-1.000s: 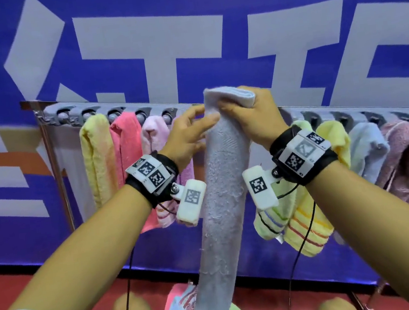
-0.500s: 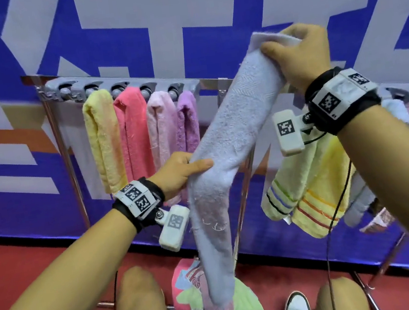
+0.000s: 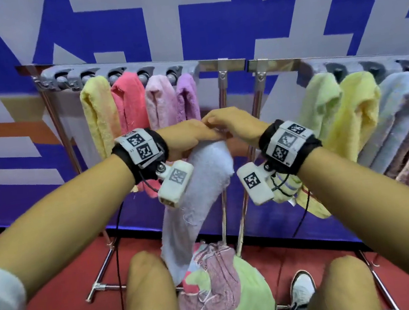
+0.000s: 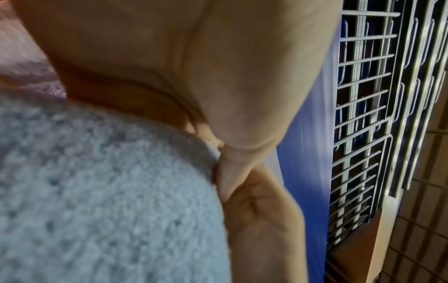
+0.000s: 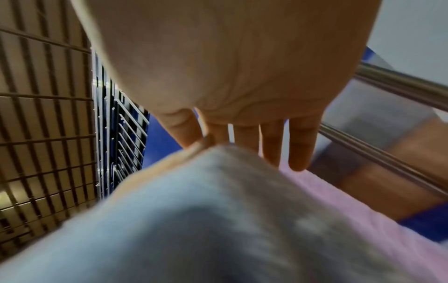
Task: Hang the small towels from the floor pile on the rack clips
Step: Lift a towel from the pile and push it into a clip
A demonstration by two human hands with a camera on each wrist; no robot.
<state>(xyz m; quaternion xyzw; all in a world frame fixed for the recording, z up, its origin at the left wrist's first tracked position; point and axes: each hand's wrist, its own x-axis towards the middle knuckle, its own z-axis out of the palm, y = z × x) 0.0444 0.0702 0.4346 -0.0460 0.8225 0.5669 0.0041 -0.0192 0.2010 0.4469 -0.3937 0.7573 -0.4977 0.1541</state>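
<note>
Both hands, left hand and right hand, are pinching the top of the towel, which is hanging limp below them, looking soft and light, best held by its folded top edge.

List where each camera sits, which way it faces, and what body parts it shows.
Head: looks down and forward at the rack; both forearms, knees, left hand, right hand.
Left wrist: looks along the palm at the pale blue towel.
Right wrist: looks along the palm; fingers straight.
All three share the towel.
</note>
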